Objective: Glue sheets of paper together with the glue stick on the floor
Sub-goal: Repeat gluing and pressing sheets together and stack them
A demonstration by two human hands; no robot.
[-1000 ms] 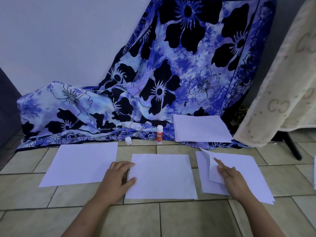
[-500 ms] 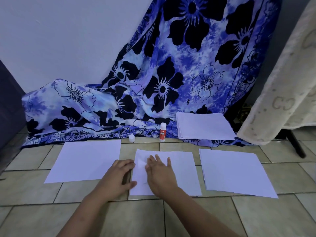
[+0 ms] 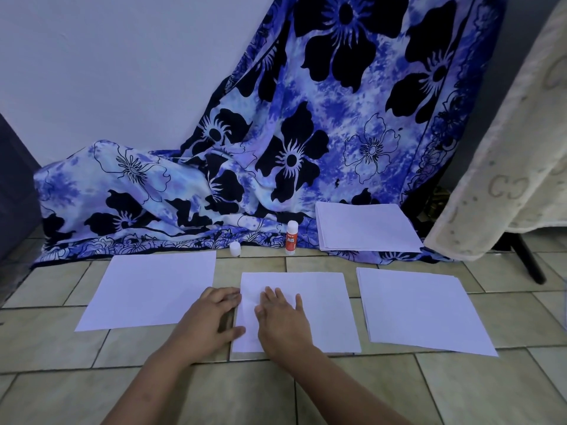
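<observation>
Tiled floor (image 3: 61,391) held three spreads of white paper before a blue floral cloth (image 3: 276,148). Both hands lay flat with fingers spread: right hand (image 3: 280,320) on the middle sheet (image 3: 325,311), left hand (image 3: 211,320) at its left edge. Behind stood the uncapped glue stick (image 3: 291,237), labelled "GLUE STICK", its cap (image 3: 235,249) nearby.

We see three lots of paper in a row on the floor (image 3: 276,394): the left sheet (image 3: 153,289), the middle sheet (image 3: 319,308) and the right stack (image 3: 420,308), each apart from the next. Our left hand (image 3: 214,317) lies at the middle sheet's left edge, thumb on the sheet; our right hand (image 3: 280,317) lies flat on its left part. Behind the row, at the edge of the draped cloth (image 3: 245,194), stand the cap (image 3: 235,249) and, to its right, the glue stick (image 3: 291,237). Right of that, the far stack (image 3: 365,228) lies on the cloth.
</observation>
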